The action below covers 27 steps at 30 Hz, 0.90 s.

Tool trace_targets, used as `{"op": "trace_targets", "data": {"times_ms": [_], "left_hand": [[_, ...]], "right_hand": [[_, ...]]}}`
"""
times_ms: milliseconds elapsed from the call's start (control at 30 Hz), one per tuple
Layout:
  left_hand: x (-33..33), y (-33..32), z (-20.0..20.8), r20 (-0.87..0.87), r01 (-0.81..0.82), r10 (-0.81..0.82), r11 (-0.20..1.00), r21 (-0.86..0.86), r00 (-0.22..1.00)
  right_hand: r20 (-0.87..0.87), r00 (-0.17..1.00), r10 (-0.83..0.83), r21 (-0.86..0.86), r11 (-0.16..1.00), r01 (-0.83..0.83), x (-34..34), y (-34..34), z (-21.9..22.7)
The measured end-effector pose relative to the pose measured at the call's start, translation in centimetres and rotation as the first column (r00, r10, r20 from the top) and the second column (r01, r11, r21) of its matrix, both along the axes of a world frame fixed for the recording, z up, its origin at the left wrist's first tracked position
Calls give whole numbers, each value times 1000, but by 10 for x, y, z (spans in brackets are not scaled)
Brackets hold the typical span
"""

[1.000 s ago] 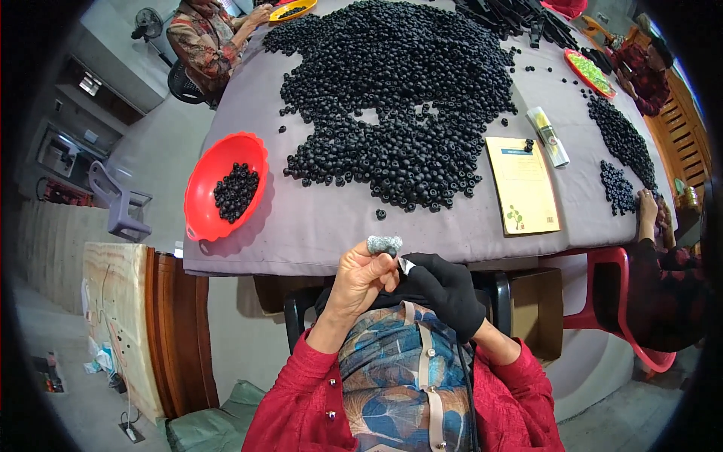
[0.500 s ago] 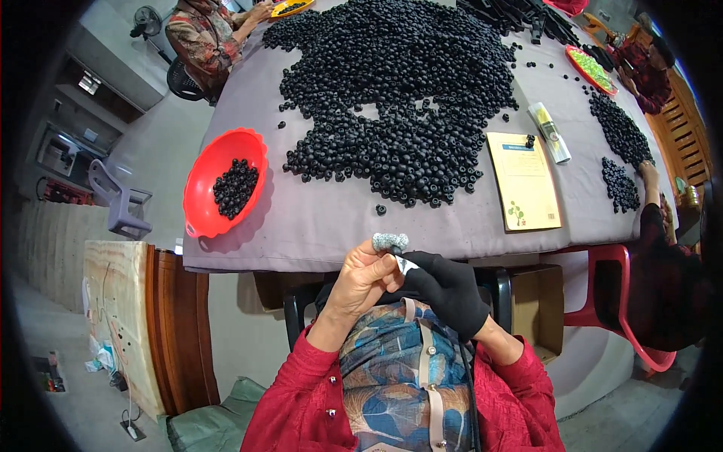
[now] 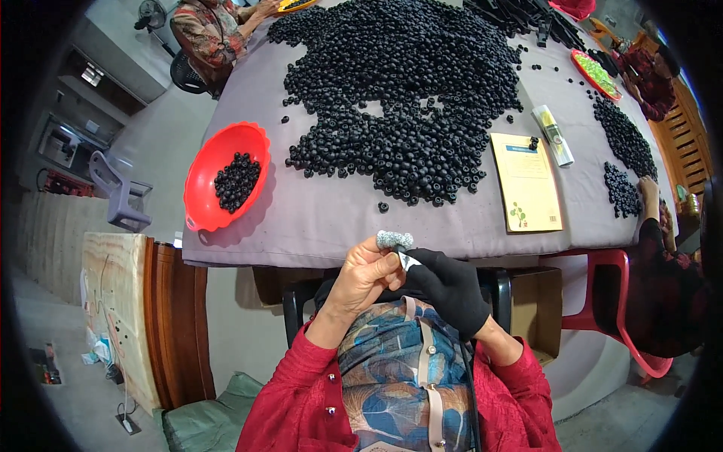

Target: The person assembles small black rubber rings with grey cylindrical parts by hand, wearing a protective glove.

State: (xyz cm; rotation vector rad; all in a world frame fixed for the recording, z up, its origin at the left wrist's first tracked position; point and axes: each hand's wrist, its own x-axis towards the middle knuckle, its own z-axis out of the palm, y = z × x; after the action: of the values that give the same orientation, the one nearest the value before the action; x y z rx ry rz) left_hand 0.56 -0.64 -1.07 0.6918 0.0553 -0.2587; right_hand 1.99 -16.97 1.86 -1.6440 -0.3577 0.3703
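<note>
Just in front of the near table edge, my hands meet fingertip to fingertip. My left hand [image 3: 365, 275] is bare except for a speckled grey sleeve on its index finger, which is curled against the thumb in a pinch. Opposite it, my right hand [image 3: 448, 290] wears a black glove, its fingers closed, with a white patch [image 3: 407, 261] at their tips. Something small and dark sits between the fingertips, mostly hidden. Beyond my hands, a large pile of black beads [image 3: 407, 98] covers the table, and one loose bead [image 3: 383, 207] lies nearest me.
A red scalloped bowl [image 3: 197, 177] with some black beads stands at the left on the grey tablecloth [image 3: 339, 241]. To the right lie a yellow booklet [image 3: 526, 184] and a clear packet [image 3: 553, 135]. Other people sit at the far left and right, beside more beads.
My hands keep the same pinch, with barely any movement of the fingers. The whole view has shifted slightly.
</note>
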Motion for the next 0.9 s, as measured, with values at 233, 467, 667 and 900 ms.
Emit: {"op": "trace_targets", "data": {"times_ms": [233,467,667,900], "left_hand": [[0,-1,-1,16,-2,3,1000,-14,1000],[0,-1,-3,18,3,-3,999,-42,1000],[1,-1,-2,-5,35,-36,994,-104,999],[1,0,-4,9,33,-33,996,-80,999]], "right_hand": [[-35,999,0,85,996,3,0,0,-3],[-15,1000,3,51,999,-2,1,0,-1],[-19,1000,-5,48,999,6,2,0,-5],[19,1000,4,-46,999,-3,1,-1,-6]]}}
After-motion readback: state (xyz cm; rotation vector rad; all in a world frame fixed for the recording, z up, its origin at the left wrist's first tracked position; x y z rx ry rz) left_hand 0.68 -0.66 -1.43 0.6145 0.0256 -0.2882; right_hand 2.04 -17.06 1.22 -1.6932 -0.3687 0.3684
